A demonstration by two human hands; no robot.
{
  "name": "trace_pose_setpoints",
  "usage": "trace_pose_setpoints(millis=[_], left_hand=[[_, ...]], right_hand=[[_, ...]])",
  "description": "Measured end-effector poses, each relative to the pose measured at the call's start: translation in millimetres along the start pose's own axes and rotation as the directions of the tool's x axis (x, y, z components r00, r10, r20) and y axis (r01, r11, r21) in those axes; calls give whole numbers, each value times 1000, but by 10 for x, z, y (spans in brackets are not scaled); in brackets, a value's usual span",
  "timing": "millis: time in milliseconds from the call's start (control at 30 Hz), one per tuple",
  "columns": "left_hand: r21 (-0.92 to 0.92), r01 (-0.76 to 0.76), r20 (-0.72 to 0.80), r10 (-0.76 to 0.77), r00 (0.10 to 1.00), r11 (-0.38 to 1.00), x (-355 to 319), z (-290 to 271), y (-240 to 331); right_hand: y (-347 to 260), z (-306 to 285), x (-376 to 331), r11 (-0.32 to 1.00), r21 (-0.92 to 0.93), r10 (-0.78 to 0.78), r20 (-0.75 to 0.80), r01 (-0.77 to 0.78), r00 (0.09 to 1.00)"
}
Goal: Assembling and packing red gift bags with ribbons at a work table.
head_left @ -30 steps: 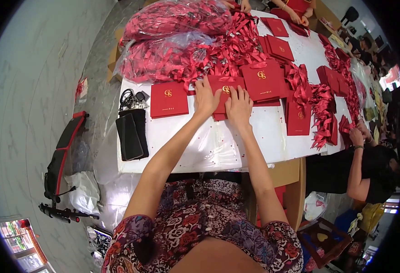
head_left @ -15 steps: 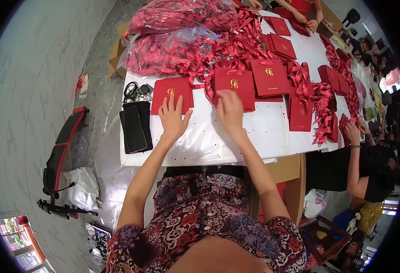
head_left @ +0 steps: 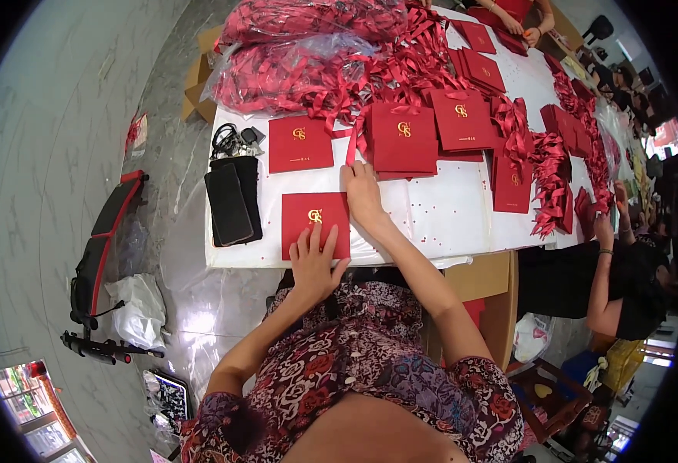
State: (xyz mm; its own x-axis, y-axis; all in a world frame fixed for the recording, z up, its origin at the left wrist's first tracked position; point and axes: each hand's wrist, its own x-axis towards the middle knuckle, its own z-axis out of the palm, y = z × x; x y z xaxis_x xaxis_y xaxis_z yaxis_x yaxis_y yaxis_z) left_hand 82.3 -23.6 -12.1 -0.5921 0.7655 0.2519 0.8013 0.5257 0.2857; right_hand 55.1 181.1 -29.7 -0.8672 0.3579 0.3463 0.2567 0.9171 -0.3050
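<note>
A flat red envelope with a gold emblem (head_left: 308, 220) lies at the near edge of the white table (head_left: 447, 224). My left hand (head_left: 313, 266) rests flat on its lower right part, fingers spread. My right hand (head_left: 363, 194) presses on the envelope's upper right corner, fingers together and pointing away from me. Neither hand grips anything. Just beyond lie a second red envelope (head_left: 300, 143) and a stack of red envelopes with ribbon (head_left: 403, 139).
A black pouch (head_left: 233, 201) and tangled cables (head_left: 231, 140) sit at the table's left. Clear bags of red ribbons (head_left: 285, 65) fill the far side. More envelopes and ribbons (head_left: 543, 174) spread right, where another person's arm (head_left: 609, 262) reaches. A red-and-black bench (head_left: 103, 247) stands on the floor.
Both hands pulled back from the far stack toward me. A red envelope now lies at the near table edge, with both hands on it.
</note>
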Motion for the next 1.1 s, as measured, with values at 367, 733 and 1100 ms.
trace_pose_setpoints(millis=[367, 733, 1100], left_hand=[[-871, 490, 491, -76, 868, -32, 584, 301, -202], [-692, 486, 637, -134, 759, -534, 624, 219, -15], [-686, 359, 568, -159, 808, -633, 710, 179, -60]], right_hand=[[-305, -767, -675, 810, 567, -78, -151, 151, 985], [-391, -825, -903, 693, 715, -33, -96, 92, 995], [-109, -337, -974, 154, 942, 291, 245, -298, 925]])
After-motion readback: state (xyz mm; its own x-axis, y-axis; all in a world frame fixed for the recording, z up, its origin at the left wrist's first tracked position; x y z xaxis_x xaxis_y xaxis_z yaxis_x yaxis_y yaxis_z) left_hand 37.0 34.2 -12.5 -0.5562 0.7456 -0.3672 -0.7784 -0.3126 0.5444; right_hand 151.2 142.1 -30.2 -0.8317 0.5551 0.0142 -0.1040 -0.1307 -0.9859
